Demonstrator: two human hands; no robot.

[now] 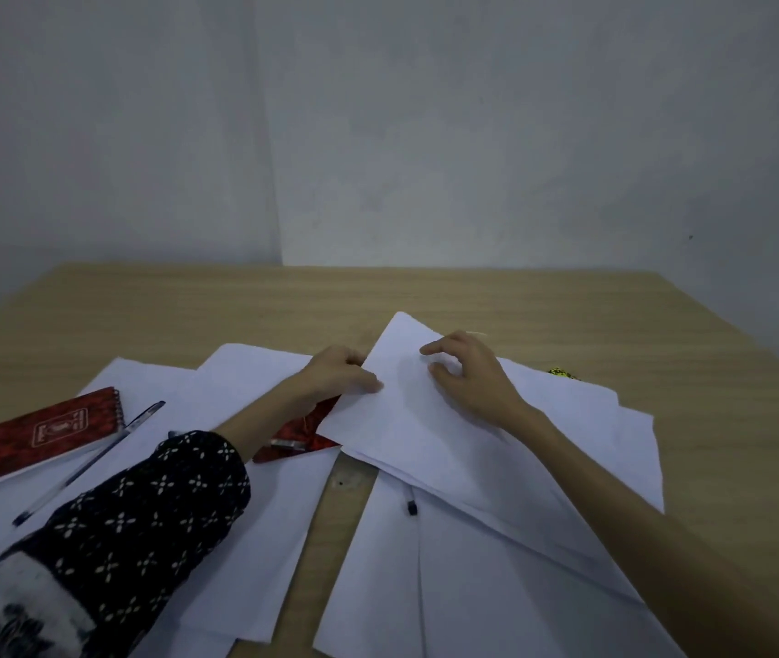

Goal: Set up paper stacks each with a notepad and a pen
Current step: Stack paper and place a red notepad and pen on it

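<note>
Paper everywhere: smooth white sheets are lying fanned and overlapping across a pale wood-grain worktop (544,315), flat, thin, edges skewed. Left hand (340,375) is pinching the left edge of the top sheet (401,410), thumb on top, fingers tucked under it. Right hand (470,377) is resting on the same sheet with fingers curled and spread, fingertips (427,349) pressing the paper; nothing clamped in it. Both hands are sitting close together on that one sheet, near the far middle of the pile. Left sleeve (150,510) is showing dark fabric with small white cross-flower print; right forearm is bare.

Red spiral notepad (38,436), rectangular, patterned cover with a white emblem, is lying on the left paper stack (150,387), well apart from both hands. Clear-barrel pen (88,463) with dark cap is lying just beside it, along its right edge, slanted. Second red notepad (299,432) is showing partly, under the left wrist and tucked beneath the held sheet's lower corner. Second pen (410,503) is poking out dark-tipped from under the right-hand sheets, nearer the camera than the hands. Small yellow-black speckled item (560,372) is peeking past the far right paper edge; cannot tell what it is.
</note>
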